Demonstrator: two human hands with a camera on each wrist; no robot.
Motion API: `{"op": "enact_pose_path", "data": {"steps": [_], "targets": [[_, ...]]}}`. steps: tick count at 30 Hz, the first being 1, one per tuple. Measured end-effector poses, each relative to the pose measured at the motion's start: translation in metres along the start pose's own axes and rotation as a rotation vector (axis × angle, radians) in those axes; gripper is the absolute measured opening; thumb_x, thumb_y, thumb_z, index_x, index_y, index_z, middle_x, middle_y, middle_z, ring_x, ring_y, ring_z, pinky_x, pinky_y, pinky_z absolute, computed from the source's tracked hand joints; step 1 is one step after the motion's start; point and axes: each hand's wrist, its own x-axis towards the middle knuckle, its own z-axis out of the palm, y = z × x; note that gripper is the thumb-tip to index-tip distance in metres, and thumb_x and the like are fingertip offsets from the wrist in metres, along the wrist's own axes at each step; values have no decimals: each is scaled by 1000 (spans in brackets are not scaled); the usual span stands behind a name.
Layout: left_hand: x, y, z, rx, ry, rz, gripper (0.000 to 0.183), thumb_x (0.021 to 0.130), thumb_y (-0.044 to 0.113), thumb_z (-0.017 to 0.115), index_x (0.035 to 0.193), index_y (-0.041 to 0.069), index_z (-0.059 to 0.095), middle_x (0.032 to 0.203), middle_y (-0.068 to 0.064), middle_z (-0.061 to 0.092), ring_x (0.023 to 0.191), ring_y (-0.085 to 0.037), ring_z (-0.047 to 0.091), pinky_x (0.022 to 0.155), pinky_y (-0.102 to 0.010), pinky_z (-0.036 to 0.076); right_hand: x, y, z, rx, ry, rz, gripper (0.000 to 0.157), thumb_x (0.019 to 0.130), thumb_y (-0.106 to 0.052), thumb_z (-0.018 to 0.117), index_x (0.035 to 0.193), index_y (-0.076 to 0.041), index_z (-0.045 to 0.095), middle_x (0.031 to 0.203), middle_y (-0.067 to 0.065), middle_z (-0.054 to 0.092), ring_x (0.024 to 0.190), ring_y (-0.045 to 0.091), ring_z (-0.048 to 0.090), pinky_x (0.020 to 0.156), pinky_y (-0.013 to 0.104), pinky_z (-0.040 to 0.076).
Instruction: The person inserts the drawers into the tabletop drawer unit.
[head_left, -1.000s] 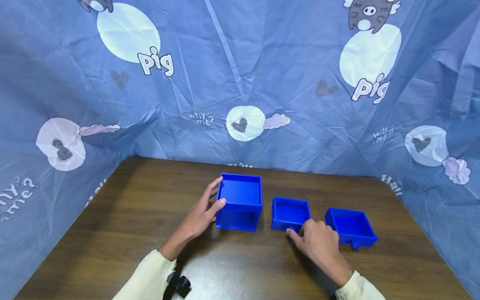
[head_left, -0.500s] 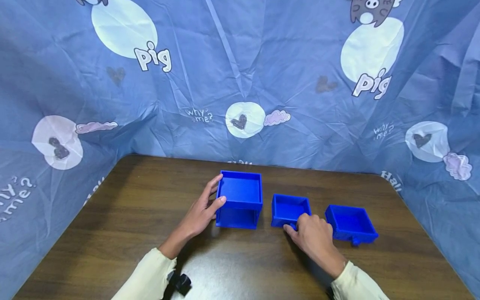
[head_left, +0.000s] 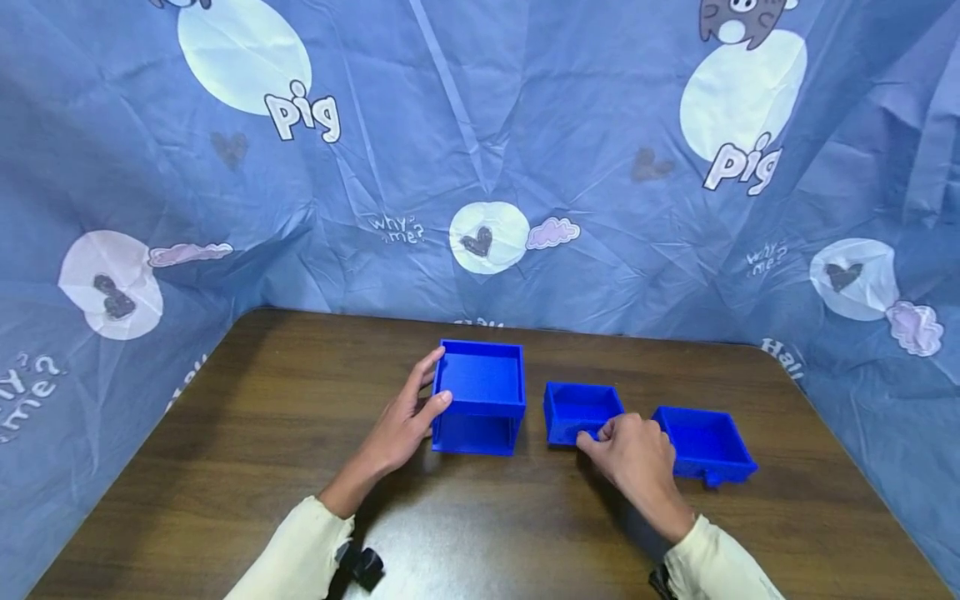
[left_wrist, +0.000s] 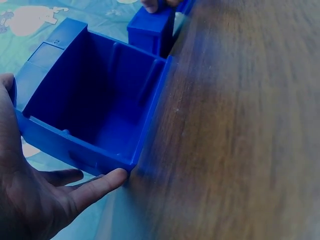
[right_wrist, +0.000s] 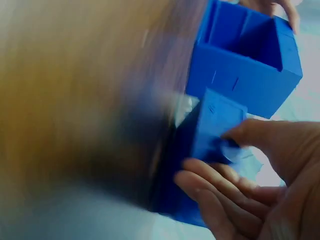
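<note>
In the head view my left hand [head_left: 397,429] holds the left side of a blue drawer cabinet [head_left: 480,375], thumb at its front top edge. The cabinet has a shallow tray on top and one open-fronted compartment below; in the left wrist view its hollow [left_wrist: 100,95] faces the camera. To its right, my right hand [head_left: 637,467] pinches the round knob [right_wrist: 230,150] of a small blue drawer [head_left: 562,431]. That drawer lies apart from the cabinet, open side up, and the fingers partly cover its front. No contents show inside it.
A second blue drawer [head_left: 708,471] with a front knob [head_left: 712,479] sits just right of my right hand. All stand on a brown wooden table [head_left: 480,517]. A blue printed cloth [head_left: 390,167] hangs behind the table and along its sides.
My right hand has closed more on the knob, and its drawer has shifted slightly toward the table's back. The left hand and cabinet keep their place; the head view has tilted a little.
</note>
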Motion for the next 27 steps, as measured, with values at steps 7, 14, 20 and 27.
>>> {"op": "enact_pose_path", "data": {"steps": [7,14,20,27], "targets": [[0,-1,0,3,2,6,60,103,35,53,155,44,24,152,-15,39,123,-42,55,73,-50,58,-1,5,4,155,87,30,25,72,-36,81,55,-24,68,55,-11,62,60,22,64,59,46,48],[0,-1,-1,5,4,1,61,103,36,53,156,43,24,151,-17,41,123,-44,55,73,-50,58,-1,6,3,168,100,60,25,73,-38,81,56,-24,69,58,-9,65,62,24,65,60,45,48],[0,0,0,17,7,-5,60,102,38,53,154,47,23,150,-15,42,123,-42,55,73,-50,58,-4,4,0,176,104,59,27,74,-39,83,57,-23,69,59,-9,65,62,24,64,59,45,47],[0,0,0,16,10,-9,61,102,38,52,155,44,23,150,-17,42,124,-43,54,74,-52,58,-10,1,-1,215,162,82,24,73,-41,84,63,-21,74,65,-5,70,68,27,68,63,46,48]]}}
